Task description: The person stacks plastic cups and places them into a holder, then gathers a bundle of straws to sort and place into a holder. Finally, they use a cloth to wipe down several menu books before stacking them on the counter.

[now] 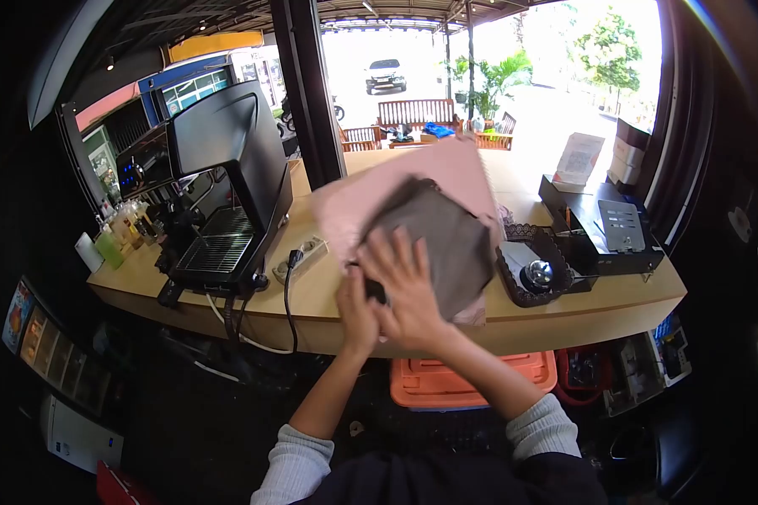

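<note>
A dark grey-brown piece, which looks like folded cloth (451, 244), lies over a larger pink sheet (455, 164) at the middle of the counter. Motion blurs the edges of both. My right hand (403, 282) rests flat on the dark cloth with its fingers spread. At the near left edge, my left hand (358, 316) is closed around a dark edge of the cloth, close beside the right wrist. Its fingertips are partly hidden.
A black espresso machine (236, 185) stands left on the wooden counter (379, 332), near a power strip (301, 259). On the right are a dark lace-edged tray (520, 290) and a black box (602, 223). Below sits an orange lidded bin (413, 383).
</note>
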`<action>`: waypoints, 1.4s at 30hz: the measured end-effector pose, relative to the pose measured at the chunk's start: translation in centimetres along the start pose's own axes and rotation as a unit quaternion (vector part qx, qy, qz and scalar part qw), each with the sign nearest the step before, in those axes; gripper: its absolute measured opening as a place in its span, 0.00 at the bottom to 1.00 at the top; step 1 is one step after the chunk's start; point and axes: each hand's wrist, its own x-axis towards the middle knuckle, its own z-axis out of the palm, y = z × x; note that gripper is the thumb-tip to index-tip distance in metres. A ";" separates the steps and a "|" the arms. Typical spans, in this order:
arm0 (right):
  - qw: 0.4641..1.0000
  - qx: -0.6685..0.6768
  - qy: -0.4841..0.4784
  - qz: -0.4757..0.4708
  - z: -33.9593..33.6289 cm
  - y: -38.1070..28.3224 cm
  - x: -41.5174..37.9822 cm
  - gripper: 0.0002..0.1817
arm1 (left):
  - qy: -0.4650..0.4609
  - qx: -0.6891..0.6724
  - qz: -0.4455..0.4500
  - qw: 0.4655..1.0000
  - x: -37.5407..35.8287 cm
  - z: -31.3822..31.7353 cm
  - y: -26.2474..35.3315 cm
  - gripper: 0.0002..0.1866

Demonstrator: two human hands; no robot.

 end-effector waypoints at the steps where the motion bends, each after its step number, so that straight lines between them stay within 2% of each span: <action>1: 0.998 0.051 -0.041 -0.027 -0.2 -0.6 -0.3 0.36 | 0.013 -0.059 0.004 0.998 0.5 -0.9 -0.4 0.23; 3: 0.998 -0.013 -0.044 -0.040 0.0 1.1 -0.2 0.38 | 0.056 -0.140 -0.046 0.987 0.4 -0.8 2.1 0.24; 4: 1.000 0.000 -0.003 0.007 0.3 1.8 0.1 0.41 | 0.032 -0.111 -0.012 0.993 0.2 -0.7 2.1 0.24; 5: 0.998 0.041 0.015 0.046 -0.2 1.8 0.9 0.44 | -0.013 -0.034 0.009 0.999 -0.3 -0.7 2.0 0.24; 7: 0.967 0.223 0.086 0.084 -0.5 0.5 2.0 0.46 | -0.114 0.080 0.034 0.990 -1.2 -0.2 2.3 0.24; 8: 0.949 0.291 0.073 0.093 -1.1 -0.1 2.1 0.46 | -0.185 0.101 -0.123 0.970 -1.2 -0.5 2.0 0.27; 9: 0.950 0.290 0.073 0.093 -0.8 -0.1 1.5 0.46 | -0.174 0.028 0.141 0.974 -0.6 1.4 1.1 0.30; 10: 0.883 0.432 0.077 0.166 -0.4 0.2 0.5 0.42 | -0.176 0.027 0.141 0.974 -0.5 1.6 1.1 0.30; 11: 0.791 0.560 0.079 0.234 -0.8 0.0 0.4 0.39 | -0.207 0.065 0.182 0.959 -0.4 1.7 1.1 0.30; 12: 0.718 0.632 0.135 0.257 -1.9 -0.4 0.2 0.27 | -0.237 0.101 0.223 0.940 -0.3 1.9 1.1 0.30; 13: 0.703 0.610 0.241 0.274 -2.0 -0.5 0.5 0.16 | -0.242 0.099 0.219 0.940 0.0 1.9 1.1 0.30; 15: 0.758 0.491 0.241 0.356 -2.6 1.5 -0.8 0.13 | -0.328 0.223 0.214 0.893 0.9 1.3 1.0 0.27; 16: 0.756 0.490 0.241 0.362 -2.9 2.5 -1.3 0.13 | -0.346 0.203 0.190 0.896 1.4 0.8 0.8 0.25; 18: 0.693 0.480 0.294 0.451 -3.8 4.6 -2.2 0.12 | -0.248 0.244 0.224 0.910 2.6 -0.8 -1.4 0.26; 19: 0.674 0.523 0.295 0.430 -5.6 4.6 -2.0 0.14 | -0.143 0.335 0.280 0.888 4.0 -2.2 -3.1 0.28; 20: 0.681 0.524 0.270 0.434 -6.5 5.5 -2.8 0.13 | -0.073 0.389 0.284 0.873 5.2 -3.2 -2.9 0.29; 21: 0.688 0.525 0.246 0.437 -7.2 6.3 -3.5 0.12 | -0.037 0.390 0.264 0.881 6.3 -4.3 -3.2 0.28; 22: 0.687 0.522 0.247 0.440 -7.6 6.5 -3.8 0.12 | -0.061 0.338 0.173 0.923 7.3 -5.5 -4.3 0.27; 23: 0.707 0.493 0.247 0.442 -7.9 6.6 -4.0 0.12 | -0.064 0.338 0.169 0.924 8.1 -6.4 -5.9 0.27; 24: 0.727 0.463 0.245 0.445 -8.0 6.7 -4.2 0.12 | -0.097 0.252 0.042 0.962 8.6 -7.0 -7.2 0.27; 25: 0.725 0.462 0.242 0.450 -8.1 7.1 -4.5 0.12 | -0.125 0.161 -0.089 0.975 8.8 -7.5 -8.7 0.28; 26: 0.734 0.440 0.238 0.460 -8.1 7.5 -4.6 0.12 | -0.133 0.167 -0.113 0.970 8.7 -7.6 -8.9 0.26; 27: 0.742 0.417 0.233 0.470 -8.1 8.0 -4.7 0.12 | -0.133 0.168 -0.122 0.969 8.7 -7.7 -9.3 0.26; 29: 0.762 0.387 0.215 0.473 -7.5 10.6 -5.8 0.13 | -0.135 0.063 -0.137 0.979 8.9 -7.7 -10.4 0.24; 31: 0.751 0.394 0.259 0.462 -7.3 12.4 -6.7 0.11 | -0.133 0.060 -0.138 0.980 9.4 -8.1 -11.8 0.22; 33: 0.757 0.374 0.290 0.451 -8.0 13.3 -7.6 0.11 | -0.123 0.076 -0.162 0.976 9.5 -8.0 -11.5 0.21; 39: 0.749 0.382 0.305 0.447 -10.5 13.5 -7.5 0.12 | -0.138 0.147 -0.180 0.963 11.1 -8.9 -14.8 0.19; 41: 0.754 0.375 0.304 0.446 -10.9 13.2 -7.0 0.12 | -0.175 0.230 -0.204 0.935 11.3 -8.8 -15.4 0.18; 42: 0.754 0.383 0.300 0.441 -11.0 13.0 -6.7 0.12 | -0.175 0.229 -0.202 0.936 11.5 -8.9 -16.6 0.18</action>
